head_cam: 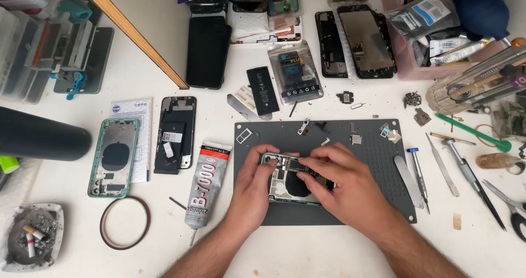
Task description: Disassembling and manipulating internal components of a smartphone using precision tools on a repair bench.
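I've got the grey repair mat [378, 168] mid-bench, and on it the opened green phone housing [285, 187], internals up. My left hand [253, 187] clamps its left edge, thumb and fingers pinched on the frame; my right hand [342, 185] presses fingertips onto a dark part inside, closed down on it. Looks like seating a component, so next calls for gentle, even pressure. A glue tube [205, 185] lies just left of the mat.
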